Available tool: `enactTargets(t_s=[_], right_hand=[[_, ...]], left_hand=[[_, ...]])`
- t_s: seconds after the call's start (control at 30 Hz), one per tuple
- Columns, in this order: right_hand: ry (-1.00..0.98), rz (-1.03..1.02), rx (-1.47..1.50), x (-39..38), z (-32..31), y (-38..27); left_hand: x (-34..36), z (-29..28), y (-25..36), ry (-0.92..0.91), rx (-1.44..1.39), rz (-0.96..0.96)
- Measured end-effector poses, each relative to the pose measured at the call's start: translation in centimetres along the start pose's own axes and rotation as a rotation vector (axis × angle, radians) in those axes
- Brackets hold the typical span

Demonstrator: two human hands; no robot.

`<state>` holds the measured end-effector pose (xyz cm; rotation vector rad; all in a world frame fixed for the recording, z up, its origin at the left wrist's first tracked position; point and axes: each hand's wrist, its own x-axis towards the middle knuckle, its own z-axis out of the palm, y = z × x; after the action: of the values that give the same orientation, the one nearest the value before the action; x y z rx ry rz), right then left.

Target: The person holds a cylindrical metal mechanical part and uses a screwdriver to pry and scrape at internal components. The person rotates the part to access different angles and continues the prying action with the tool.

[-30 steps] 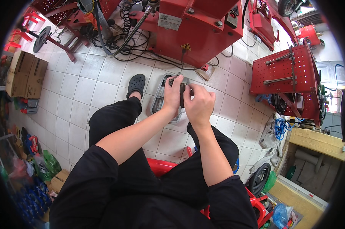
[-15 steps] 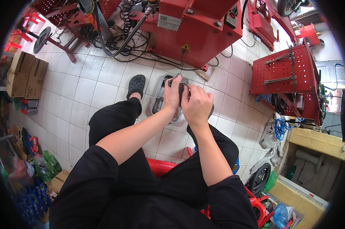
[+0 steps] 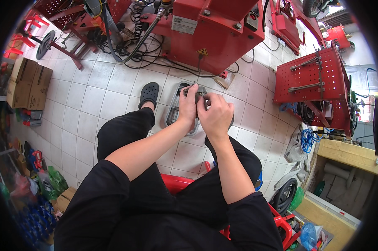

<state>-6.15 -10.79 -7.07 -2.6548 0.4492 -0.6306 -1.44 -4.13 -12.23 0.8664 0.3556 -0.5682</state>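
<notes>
My left hand (image 3: 188, 104) is closed around a small dark metal part (image 3: 198, 96), whose exact kind I cannot make out. Pressed against its right side are the bent fingers of my right hand (image 3: 215, 112), thumb towards the left hand. Both hands nearly meet over a grey tray (image 3: 169, 117) on the floor, hiding much of it. Some metal pieces show inside the tray's left part, too small to name.
A red machine (image 3: 210, 39) with cables (image 3: 155, 62) stands just ahead. My left foot wears a black clog (image 3: 149, 93). Cardboard boxes (image 3: 30, 83) are at the left, a red perforated cart (image 3: 308, 79) at the right. I sit on a red stool (image 3: 174, 182).
The dark metal part appears turned between my hands, showing more of its lighter metal. My right fingers have shifted slightly; both arms stay in place.
</notes>
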Motion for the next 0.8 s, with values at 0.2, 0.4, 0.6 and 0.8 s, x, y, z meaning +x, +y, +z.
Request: enactTargets(t_s=[0.2,0.4,0.6,0.8], right_hand=[[-0.005,-0.066,-0.101,0.1,-0.3,-0.2],[-0.083,-0.065,-0.215,-0.1,-0.5,-0.5],[-0.132,0.556,0.255,1.4,0.2,3.7],[-0.689,0.734,0.128,-8.2,14.4,14.1]], left_hand=[[-0.7,0.7,0.6,0.015,0.035,-0.009],[-0.5,0.2,0.0,0.006,-0.011,-0.058],[0.9,-0.8,0.7,-0.011,-0.13,-0.243],[1.3,0.6,2.2,-0.006,-0.178,-0.292]])
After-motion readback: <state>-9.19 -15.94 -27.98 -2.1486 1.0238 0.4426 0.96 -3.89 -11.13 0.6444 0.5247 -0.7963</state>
